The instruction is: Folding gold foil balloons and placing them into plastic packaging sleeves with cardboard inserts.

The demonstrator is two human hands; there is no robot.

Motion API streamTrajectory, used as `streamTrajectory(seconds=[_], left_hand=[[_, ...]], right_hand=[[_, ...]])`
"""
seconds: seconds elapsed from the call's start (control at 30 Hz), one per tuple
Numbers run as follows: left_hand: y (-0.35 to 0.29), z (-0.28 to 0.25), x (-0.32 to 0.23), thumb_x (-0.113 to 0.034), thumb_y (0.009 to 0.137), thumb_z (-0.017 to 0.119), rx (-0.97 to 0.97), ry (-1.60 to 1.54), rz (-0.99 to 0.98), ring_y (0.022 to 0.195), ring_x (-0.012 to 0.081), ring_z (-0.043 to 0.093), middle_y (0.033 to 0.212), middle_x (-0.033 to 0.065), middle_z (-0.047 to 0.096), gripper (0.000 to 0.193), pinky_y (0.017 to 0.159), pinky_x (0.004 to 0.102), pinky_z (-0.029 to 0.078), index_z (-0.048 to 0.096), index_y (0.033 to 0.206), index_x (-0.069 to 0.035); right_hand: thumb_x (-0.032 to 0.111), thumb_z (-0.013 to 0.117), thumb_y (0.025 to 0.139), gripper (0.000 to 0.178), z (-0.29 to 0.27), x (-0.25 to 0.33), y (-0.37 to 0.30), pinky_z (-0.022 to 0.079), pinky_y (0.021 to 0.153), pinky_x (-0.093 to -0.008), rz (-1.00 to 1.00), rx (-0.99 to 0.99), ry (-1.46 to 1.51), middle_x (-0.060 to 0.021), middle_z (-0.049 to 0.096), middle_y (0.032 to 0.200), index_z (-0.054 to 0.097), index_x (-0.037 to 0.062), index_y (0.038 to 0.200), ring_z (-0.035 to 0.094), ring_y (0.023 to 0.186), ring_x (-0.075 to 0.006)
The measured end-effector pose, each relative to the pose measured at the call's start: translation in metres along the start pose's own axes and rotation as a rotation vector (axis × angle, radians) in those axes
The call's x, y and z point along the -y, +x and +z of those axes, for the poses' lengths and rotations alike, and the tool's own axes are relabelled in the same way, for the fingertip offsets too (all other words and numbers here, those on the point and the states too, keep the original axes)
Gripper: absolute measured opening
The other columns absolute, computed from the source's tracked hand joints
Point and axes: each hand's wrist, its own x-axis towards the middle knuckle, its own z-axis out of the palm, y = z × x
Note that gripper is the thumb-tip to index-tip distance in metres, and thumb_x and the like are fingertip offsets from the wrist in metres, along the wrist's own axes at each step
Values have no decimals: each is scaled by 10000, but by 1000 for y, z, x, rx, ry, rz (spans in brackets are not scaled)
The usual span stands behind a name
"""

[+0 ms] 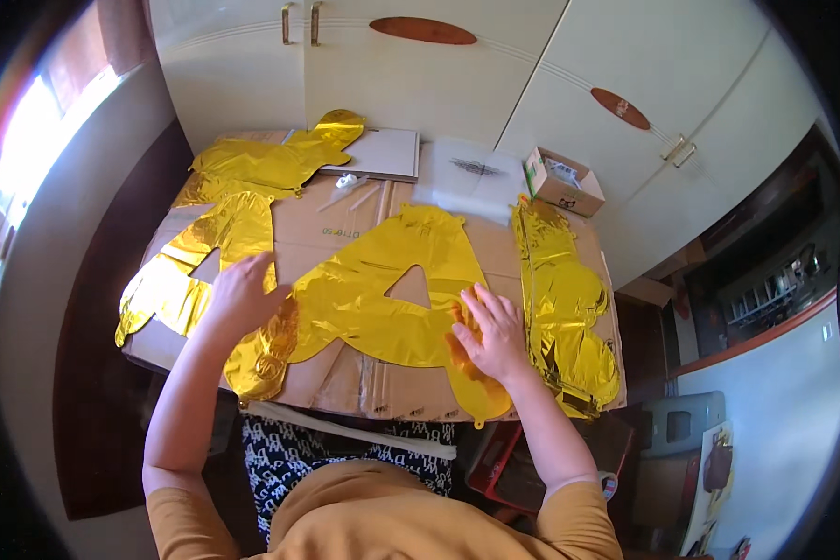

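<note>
A flat, uninflated gold foil balloon (383, 261) shaped like a letter A lies across the middle of the cardboard-covered table, its triangular hole showing the board. My right hand (493, 331) rests on its right leg with fingers spread. Over by the crinkled left leg, my left hand (241, 297) is loosely curved, thumb apart from the fingers, with nothing visible in it. Whether it touches the foil I cannot tell. Another gold letter balloon (233, 229) lies left of it, partly hidden by my left hand and forearm. Along the right edge lies a wrinkled gold foil balloon (569, 299).
At the back left, more gold foil (261, 166) overlaps a flat white box (383, 152). Near it lie small white tubes (350, 187). A clear plastic sheet (471, 177) and an open small carton (565, 182) stand toward the cabinets (420, 79).
</note>
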Motion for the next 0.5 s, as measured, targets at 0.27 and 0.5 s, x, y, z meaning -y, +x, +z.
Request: streamTrajectory(seconds=[0.27, 0.5], left_hand=[[48, 96, -39, -203, 847, 743, -1, -254, 684, 1173, 391, 563, 1274, 181, 578, 333, 973, 460, 488, 667, 1130, -45], [36, 115, -38, -141, 788, 768, -81, -321, 606, 1205, 395, 548, 1258, 181, 587, 359, 1013, 475, 460, 664, 1116, -37]], right_hand=[[368, 561, 986, 502, 17, -8, 2, 340, 1129, -502, -61, -44, -49, -170, 451, 1509, 547, 96, 1407, 408, 1373, -369], [353, 629, 956, 445, 7, -15, -5, 404, 1059, -508, -39, -233, 7, -182, 551, 1380, 605, 81, 1308, 514, 1257, -375]])
